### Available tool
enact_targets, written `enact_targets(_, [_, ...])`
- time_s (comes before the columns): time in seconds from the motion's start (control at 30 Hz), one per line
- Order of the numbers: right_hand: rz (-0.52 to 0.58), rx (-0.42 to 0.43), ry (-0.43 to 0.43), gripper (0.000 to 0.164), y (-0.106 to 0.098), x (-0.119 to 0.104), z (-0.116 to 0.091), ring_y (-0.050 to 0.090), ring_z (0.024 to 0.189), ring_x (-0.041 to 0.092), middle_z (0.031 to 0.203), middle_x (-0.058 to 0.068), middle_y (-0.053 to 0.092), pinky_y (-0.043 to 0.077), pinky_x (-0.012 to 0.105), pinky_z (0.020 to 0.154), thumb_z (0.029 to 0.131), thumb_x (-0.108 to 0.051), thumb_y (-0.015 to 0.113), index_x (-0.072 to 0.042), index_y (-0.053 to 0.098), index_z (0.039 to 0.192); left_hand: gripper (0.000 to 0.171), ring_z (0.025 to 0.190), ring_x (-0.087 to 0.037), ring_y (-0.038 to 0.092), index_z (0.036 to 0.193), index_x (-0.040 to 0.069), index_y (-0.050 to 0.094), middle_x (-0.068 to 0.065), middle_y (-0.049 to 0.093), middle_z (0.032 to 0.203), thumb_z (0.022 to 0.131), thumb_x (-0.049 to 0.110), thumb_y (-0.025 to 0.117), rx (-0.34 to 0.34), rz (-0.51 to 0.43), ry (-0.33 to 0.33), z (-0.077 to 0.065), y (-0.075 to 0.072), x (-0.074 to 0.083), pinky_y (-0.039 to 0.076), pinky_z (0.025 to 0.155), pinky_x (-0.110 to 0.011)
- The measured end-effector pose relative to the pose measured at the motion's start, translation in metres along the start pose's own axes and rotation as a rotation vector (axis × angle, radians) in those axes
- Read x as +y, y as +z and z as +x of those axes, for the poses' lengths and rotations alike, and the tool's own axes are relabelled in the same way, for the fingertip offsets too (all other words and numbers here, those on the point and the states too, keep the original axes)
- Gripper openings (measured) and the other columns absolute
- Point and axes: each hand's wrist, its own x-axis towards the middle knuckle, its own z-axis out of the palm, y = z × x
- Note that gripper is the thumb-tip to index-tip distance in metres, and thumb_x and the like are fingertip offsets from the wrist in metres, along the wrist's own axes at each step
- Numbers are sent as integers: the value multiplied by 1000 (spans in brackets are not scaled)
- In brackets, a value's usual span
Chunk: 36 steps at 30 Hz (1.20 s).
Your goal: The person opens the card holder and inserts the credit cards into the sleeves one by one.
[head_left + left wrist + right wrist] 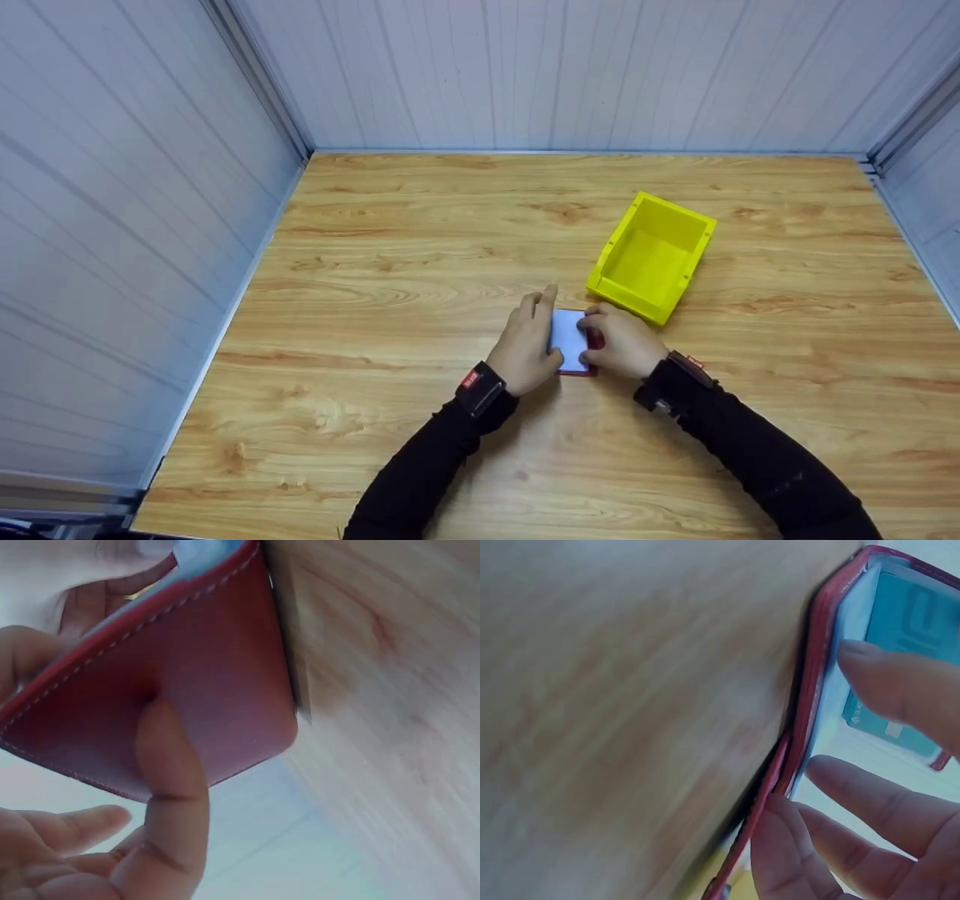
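A red card holder [570, 341] with a pale inner face stands between both hands, close to the yellow bin. White stitching edges its red cover [225, 682] in the left wrist view. The right wrist view shows clear sleeves, a teal card [907, 630] inside, and a red flap [742, 840] with a snap. My left hand [521, 352] touches the cover with one digit [172, 757]; its other fingers stretch along the left side. With curled fingers, my right hand [630, 343] holds the right side, the fingertips [832, 769] at the sleeves and flap.
A yellow bin [600, 285] sits just beyond my right hand on the wooden table [360, 300]. Pale panel walls [450, 75] border the table at the back and both sides.
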Motion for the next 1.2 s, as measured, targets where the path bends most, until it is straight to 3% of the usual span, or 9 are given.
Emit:
enact_targets(0.23, [47,14,-37,42,0,4,0,57,102,29,117,17,58,45,43,89,70,-13,73,2,64,107,82,111,-31,48,139,-1,33,-17,40,136,69,22,69,13,159,58,3,14,8,40,97,-35])
enact_targets(0.4, [122,4,-35,37,-5,11,-4,57,99,27,110,15,62,45,43,88,74,-10,70,2,63,109,72,105,-30,53,130,-1,45,-14,47,128,70,30,70,7,297,71,5,25,13,45,92,-35])
enact_targets(0.63, [125,-23,56,37,-13,19,-12,59,95,28,102,13,65,46,45,86,78,-14,70,-1,62,111,58,99,-27,53,126,4,53,-9,52,122,79,37,63,0,474,-7,8,38,26,52,67,-38])
enact_targets(0.87, [71,-71,98,31,-16,23,-15,60,81,19,89,5,67,47,39,76,75,-22,73,-8,66,101,57,101,-24,49,126,10,53,-5,50,121,80,43,58,-102,646,-53,12,45,34,48,73,-40])
enact_targets(1.03, [45,-96,96,25,-16,25,-16,55,74,16,81,1,64,45,36,70,70,-19,76,-11,67,92,73,107,-25,44,129,10,50,-5,47,124,76,60,57,-168,645,-36,14,43,31,44,80,-40])
enact_targets(1.2, [10,-63,84,19,-17,28,-19,53,71,15,77,1,61,42,33,66,69,-16,75,-12,65,85,83,116,-25,40,133,12,47,-5,44,131,71,66,61,-209,487,16,12,31,20,43,89,-39])
